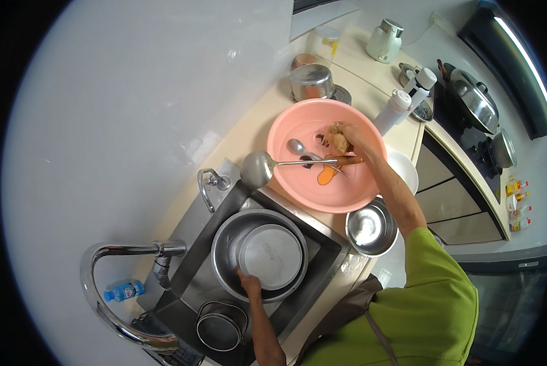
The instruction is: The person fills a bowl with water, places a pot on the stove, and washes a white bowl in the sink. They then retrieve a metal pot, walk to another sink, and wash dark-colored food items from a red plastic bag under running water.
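My right hand [350,136] is in a pink plastic basin [291,192], closed on a tan, rough-looking scrubbing pad [339,139]. A metal spoon [296,146] lies in the basin beside it. Across the basin's rim rests a ladle [257,169] with a wooden handle, its bowl sticking out over the sink side. My left hand [250,283] grips the edge of a round, light-grey metal pan or lid [273,257], which sits inside a large steel bowl [225,238] in the sink. The underside of each hand's grip is hidden.
A handled metal pot [218,331] stands in the dark sink [296,315], by a chrome faucet [95,283] and a blue bottle [125,291]. A steel bowl [371,228] and white plate [403,171] flank the basin; bottles [394,110] and a glass-lidded pot [311,82] stand beyond.
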Motion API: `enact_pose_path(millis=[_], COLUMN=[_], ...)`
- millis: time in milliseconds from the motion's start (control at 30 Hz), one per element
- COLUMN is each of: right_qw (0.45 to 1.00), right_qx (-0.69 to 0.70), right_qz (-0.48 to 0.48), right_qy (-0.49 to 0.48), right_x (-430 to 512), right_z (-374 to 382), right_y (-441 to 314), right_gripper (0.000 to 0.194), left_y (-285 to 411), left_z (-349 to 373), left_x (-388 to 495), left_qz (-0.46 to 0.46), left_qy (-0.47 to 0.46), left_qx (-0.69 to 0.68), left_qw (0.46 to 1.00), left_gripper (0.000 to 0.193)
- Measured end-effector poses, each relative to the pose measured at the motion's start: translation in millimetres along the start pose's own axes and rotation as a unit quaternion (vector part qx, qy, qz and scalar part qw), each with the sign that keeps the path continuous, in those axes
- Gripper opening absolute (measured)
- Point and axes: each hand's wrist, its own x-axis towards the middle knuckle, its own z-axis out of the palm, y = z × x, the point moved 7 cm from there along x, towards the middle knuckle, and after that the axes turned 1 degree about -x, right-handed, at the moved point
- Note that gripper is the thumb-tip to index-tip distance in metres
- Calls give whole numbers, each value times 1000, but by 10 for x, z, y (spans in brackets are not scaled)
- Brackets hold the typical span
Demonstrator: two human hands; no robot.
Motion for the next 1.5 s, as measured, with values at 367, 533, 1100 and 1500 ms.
enact_pose_path(millis=[367,533,1100,1500], right_qw=[983,998,745,842], right_qx=[176,43,-552,-263], right_qz=[42,-52,-191,-367], right_qy=[-35,-3,-322,-296], right_x=[87,8,-2009,-2145], right_z=[130,7,3032,4020], right_y=[51,-65,2211,2383], right_gripper=[23,29,50,20], left_y=[254,497,336,390], left_z=[-292,-397,-667,-514], left_x=[-196,-490,-552,-284], left_qz=[-27,-98,-38,-39], left_qy=[-23,-65,125,133], left_qx=[18,-126,10,-96], left_qw=[999,985,991,986], left_gripper=[68,62,46,44])
